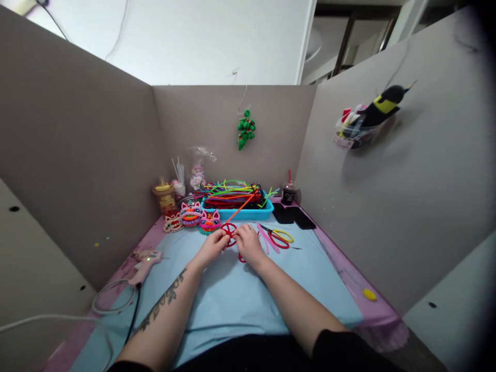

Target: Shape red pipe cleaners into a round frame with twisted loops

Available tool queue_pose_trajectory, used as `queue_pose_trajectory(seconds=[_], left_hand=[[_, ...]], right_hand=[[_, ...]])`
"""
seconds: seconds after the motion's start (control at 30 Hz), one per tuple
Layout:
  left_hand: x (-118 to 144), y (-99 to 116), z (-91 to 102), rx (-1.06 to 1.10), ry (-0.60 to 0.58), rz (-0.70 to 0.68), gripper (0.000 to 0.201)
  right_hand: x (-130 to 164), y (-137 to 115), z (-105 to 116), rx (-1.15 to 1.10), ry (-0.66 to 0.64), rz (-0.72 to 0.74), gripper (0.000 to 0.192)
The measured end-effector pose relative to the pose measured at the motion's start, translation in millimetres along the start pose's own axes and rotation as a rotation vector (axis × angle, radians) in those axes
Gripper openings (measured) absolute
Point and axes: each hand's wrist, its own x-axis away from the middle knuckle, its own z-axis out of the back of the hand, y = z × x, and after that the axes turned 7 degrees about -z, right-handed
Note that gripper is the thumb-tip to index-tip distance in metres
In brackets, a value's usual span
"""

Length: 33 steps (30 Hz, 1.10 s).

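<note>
Both my hands meet over the middle of the blue table cover, fingers closed on a red pipe-cleaner ring (229, 228) with strips across its inside. My left hand (215, 244) pinches its left side, and my right hand (248, 244) grips the right side. The exact fingertip contact is too small to make out. Below my right hand lies another small red loop (242, 258), partly covered by it. Just right of that hand are pink pipe-cleaner strips (268, 238) and scissors (279, 239) with red and yellow handles.
Behind my hands stands a blue tray (256, 214) of colourful pipe cleaners, with several fuzzy animal-face figures (210, 221) beside it. A pink glue gun (145, 267) lies left with its cable. Two black phones (293, 215) and a drink cup (289, 193) are back right. Grey partitions (271, 139) enclose the table.
</note>
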Motion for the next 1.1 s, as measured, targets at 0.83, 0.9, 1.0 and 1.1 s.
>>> queue_pose_trajectory(seconds=[0.83, 0.9, 1.0, 1.1], left_hand=[[-1, -5, 1.5, 0.012, 0.15, 0.078, 0.037], [-1, -5, 0.2, 0.029, 0.148, 0.092, 0.038], [0, -5, -1.5, 0.039, 0.126, 0.079, 0.037], [0, -6, -2.6, 0.001, 0.114, 0.047, 0.034]], right_hand=[[4, -6, 2, -0.007, 0.054, 0.008, 0.014], [3, -5, 2, -0.029, 0.061, -0.001, 0.014], [2, -4, 2, -0.052, 0.062, -0.002, 0.015], [2, -2, 1, -0.073, 0.054, -0.008, 0.015]])
